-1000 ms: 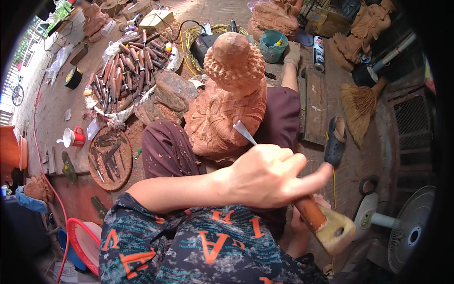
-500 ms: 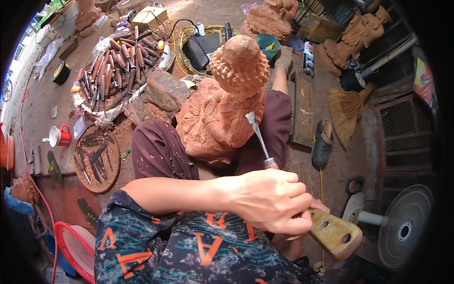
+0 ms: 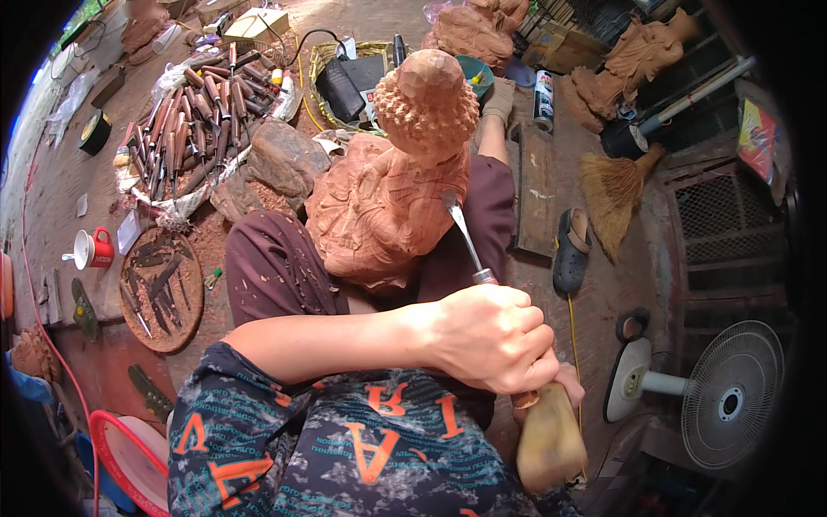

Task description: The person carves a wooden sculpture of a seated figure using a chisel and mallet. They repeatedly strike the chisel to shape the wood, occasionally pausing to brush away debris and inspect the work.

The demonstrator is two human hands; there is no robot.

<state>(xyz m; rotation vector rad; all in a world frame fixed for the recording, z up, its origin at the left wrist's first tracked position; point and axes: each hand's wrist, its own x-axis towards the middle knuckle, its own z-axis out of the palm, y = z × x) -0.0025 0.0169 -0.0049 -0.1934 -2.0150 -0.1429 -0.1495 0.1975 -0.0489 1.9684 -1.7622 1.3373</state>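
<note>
A reddish carved wooden figure [image 3: 379, 202] with a knobbly, curl-covered head stands between my knees. My left hand [image 3: 495, 336] is closed around the handle of a chisel [image 3: 466, 233], whose steel blade meets the figure's right side. The butt of the chisel's handle pokes out below that fist. Behind it, my right hand [image 3: 567, 385] grips a yellowish wooden mallet [image 3: 551, 444], partly hidden by the left fist. The mallet's head is blurred and sits close to the handle's butt; I cannot tell whether they touch.
Many wooden-handled chisels [image 3: 185, 129] fill a basket at the far left. Nearer are a round board [image 3: 194, 314] with blades and a red cup [image 3: 102, 248]. On the right are a broom [image 3: 612, 198], a clog [image 3: 571, 254] and a standing fan [image 3: 732, 401]. More carvings [image 3: 478, 34] stand at the back.
The mallet has swung leftward, close to the chisel's butt, and its head now points downward. My left hand still holds the chisel against the figure. The whole view has shifted slightly.
</note>
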